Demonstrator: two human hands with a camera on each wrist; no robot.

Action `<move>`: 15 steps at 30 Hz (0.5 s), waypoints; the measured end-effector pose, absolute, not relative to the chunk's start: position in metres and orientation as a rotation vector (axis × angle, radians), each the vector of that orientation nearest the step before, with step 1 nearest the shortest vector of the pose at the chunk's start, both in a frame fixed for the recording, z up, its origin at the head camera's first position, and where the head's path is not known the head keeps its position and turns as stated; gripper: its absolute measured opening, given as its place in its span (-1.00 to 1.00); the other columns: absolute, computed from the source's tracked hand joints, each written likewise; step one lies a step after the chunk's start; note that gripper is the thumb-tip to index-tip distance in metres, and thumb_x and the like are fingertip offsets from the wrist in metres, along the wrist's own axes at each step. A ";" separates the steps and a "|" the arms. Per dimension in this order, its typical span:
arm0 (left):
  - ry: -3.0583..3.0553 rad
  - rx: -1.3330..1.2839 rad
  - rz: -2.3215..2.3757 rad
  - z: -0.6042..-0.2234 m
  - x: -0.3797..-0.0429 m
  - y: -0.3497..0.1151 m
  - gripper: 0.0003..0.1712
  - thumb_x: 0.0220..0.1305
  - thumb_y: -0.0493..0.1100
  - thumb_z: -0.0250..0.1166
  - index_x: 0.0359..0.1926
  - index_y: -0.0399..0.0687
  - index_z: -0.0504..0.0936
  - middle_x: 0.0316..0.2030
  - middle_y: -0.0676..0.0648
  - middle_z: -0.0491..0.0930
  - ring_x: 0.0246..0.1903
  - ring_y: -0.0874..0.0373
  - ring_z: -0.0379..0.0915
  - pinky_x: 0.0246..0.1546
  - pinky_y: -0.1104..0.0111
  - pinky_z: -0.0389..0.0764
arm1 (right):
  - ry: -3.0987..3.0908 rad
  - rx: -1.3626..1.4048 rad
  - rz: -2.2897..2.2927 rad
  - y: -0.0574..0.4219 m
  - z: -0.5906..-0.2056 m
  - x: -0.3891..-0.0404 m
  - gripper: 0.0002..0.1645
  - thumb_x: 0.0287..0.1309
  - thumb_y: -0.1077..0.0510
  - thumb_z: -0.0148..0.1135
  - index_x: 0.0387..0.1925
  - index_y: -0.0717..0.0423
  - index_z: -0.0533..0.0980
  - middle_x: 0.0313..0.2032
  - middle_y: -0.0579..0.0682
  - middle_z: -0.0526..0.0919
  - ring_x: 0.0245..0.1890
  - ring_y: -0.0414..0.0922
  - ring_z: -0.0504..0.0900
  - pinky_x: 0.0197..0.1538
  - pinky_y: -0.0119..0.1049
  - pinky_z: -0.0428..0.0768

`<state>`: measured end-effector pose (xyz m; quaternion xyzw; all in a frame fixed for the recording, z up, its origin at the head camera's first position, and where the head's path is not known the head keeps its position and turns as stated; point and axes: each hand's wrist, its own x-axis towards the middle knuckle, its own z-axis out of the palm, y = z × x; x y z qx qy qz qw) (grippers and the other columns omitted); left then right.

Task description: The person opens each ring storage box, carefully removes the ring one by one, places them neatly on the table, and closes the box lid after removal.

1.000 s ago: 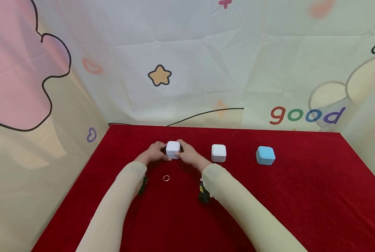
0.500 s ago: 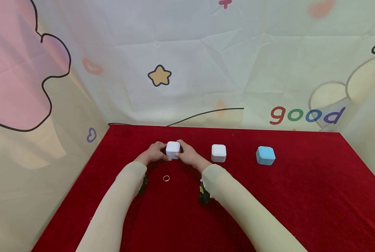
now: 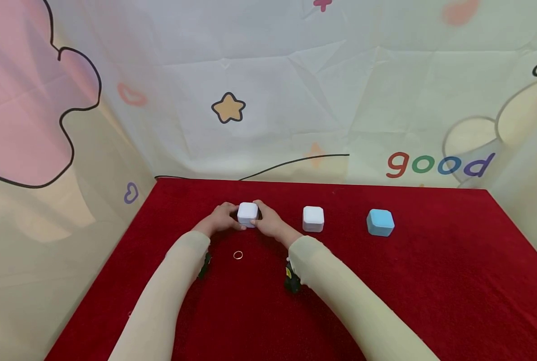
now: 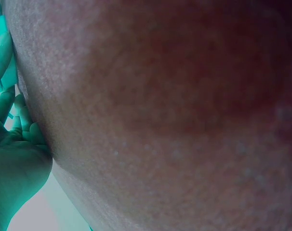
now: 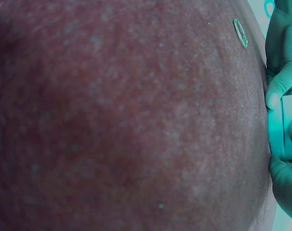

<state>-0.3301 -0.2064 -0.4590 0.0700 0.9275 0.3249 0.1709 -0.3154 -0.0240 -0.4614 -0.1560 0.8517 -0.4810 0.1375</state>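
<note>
Both hands meet at a small white ring box (image 3: 247,214) at the back left of the red cloth. From its left side my left hand (image 3: 222,217) holds it, thumb low at the near corner. My right hand (image 3: 272,220) grips the right side, thumb over the near face. In the right wrist view a seam runs between lid and base of the ring box (image 5: 277,127), which looks closed. A thin gold-coloured ring (image 3: 238,255) lies on the cloth in front of it, between my forearms. Fingers behind the box are mostly hidden.
To the right stand a second white box (image 3: 313,219) and a light blue box (image 3: 380,222), in a row with the held one. The red cloth (image 3: 412,281) ends at a printed backdrop (image 3: 286,100). A tiny pale thing (image 3: 130,314) shows beside my left sleeve.
</note>
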 end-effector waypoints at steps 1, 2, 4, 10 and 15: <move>2.634 0.198 0.923 -0.459 -0.330 -0.206 -0.14 0.27 -0.17 0.41 0.51 -0.31 0.27 0.43 -0.38 0.26 0.46 -0.24 0.14 0.51 -0.04 0.29 | 2.468 -0.455 -1.392 -0.024 -0.461 -0.315 -0.39 0.39 0.36 0.14 0.41 0.24 0.28 0.36 0.26 0.47 0.33 0.14 0.45 0.49 0.08 0.37; 2.633 0.196 0.924 -0.459 -0.330 -0.207 -0.14 0.27 -0.17 0.41 0.51 -0.30 0.27 0.43 -0.38 0.26 0.46 -0.24 0.13 0.51 -0.04 0.29 | 2.471 -0.458 -1.390 -0.024 -0.462 -0.315 -0.39 0.39 0.36 0.14 0.41 0.24 0.28 0.36 0.27 0.47 0.34 0.14 0.45 0.49 0.08 0.37; 2.634 0.197 0.926 -0.458 -0.330 -0.206 -0.14 0.28 -0.17 0.40 0.51 -0.30 0.27 0.43 -0.38 0.26 0.46 -0.24 0.13 0.51 -0.04 0.29 | 2.478 -0.463 -1.389 -0.024 -0.462 -0.315 -0.39 0.38 0.37 0.15 0.41 0.24 0.28 0.36 0.27 0.47 0.34 0.15 0.45 0.49 0.08 0.37; 2.637 0.204 0.933 -0.456 -0.328 -0.206 -0.16 0.27 -0.18 0.41 0.50 -0.29 0.29 0.40 -0.38 0.28 0.44 -0.24 0.15 0.50 -0.04 0.29 | 2.483 -0.461 -1.387 -0.024 -0.463 -0.316 -0.39 0.37 0.38 0.15 0.40 0.24 0.29 0.35 0.27 0.48 0.32 0.15 0.46 0.49 0.09 0.37; 2.633 0.201 0.929 -0.456 -0.328 -0.205 -0.16 0.27 -0.18 0.40 0.50 -0.28 0.30 0.40 -0.37 0.29 0.43 -0.23 0.16 0.50 -0.04 0.30 | 2.468 -0.448 -1.389 -0.024 -0.462 -0.315 -0.38 0.38 0.37 0.14 0.41 0.21 0.27 0.37 0.26 0.45 0.34 0.15 0.44 0.51 0.09 0.35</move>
